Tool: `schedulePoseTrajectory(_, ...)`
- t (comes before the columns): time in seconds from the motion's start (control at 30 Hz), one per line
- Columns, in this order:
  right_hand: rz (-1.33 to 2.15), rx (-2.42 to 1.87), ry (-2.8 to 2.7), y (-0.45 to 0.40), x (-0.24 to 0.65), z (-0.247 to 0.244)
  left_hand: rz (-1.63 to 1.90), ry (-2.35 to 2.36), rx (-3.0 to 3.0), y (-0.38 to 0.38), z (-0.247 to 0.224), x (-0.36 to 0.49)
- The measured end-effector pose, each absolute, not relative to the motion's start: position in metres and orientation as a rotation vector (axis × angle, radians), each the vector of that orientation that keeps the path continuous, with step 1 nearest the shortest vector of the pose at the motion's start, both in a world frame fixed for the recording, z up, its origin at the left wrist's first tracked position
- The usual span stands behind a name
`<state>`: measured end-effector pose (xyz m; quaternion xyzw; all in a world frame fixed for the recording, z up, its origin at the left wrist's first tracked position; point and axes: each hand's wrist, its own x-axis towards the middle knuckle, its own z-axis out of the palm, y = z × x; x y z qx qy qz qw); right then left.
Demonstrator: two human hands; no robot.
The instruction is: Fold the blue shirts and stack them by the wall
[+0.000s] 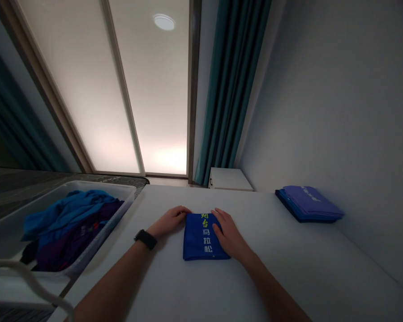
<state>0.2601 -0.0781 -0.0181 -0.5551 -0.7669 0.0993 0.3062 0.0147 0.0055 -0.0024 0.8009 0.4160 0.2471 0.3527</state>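
Observation:
A folded blue garment [196,246] with yellow and white printed characters lies on the white table in front of me. At its far left corner is my left hand [173,220], a black watch [146,239] on the wrist; the fingers are bent together and pinch the cloth's edge. My right hand [229,235] rests on the garment's right side, palm down with the fingers apart, partly covering it. Further right, against the wall, sits a stack of folded clothes [310,203], purple on top with darker blue below.
On the left stands a white plastic bin [102,241] holding crumpled blue and purple clothes [72,214]. A pale cable [30,277] curves across the lower left. Beyond the white table [174,290] are a small white cabinet [230,178], teal curtains [235,85] and frosted glass doors [154,98].

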Motion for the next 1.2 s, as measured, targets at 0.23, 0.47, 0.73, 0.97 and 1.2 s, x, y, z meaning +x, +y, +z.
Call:
schedulePoseTrajectory(0.23, 0.270, -1.426, -2.144, -0.082, 0.255, -0.012, 0.638, 1.022, 2.078, 0.004, 0.001, 0.019)
schedulePoseTrajectory(0.47, 0.068, -1.464, -2.187, -0.080, 0.266, -0.004, 0.554, 1.008, 2.054, -0.004, 0.003, 0.015)
schedulePoseTrajectory(0.73, -0.152, -1.229, -2.387, -0.136, 0.217, 0.010, 0.576, 1.159, 2.282, -0.016, 0.002, 0.024)
schedulePoseTrajectory(0.97, -0.302, -1.096, -2.564, -0.146, 0.218, -0.004, 0.512, 1.242, 2.397, -0.015, -0.004, 0.027)
schedulePoseTrajectory(1.2, -0.419, -0.984, -2.560, -0.140, 0.217, -0.007, 0.424, 1.311, 2.480, -0.012, -0.010, 0.030)
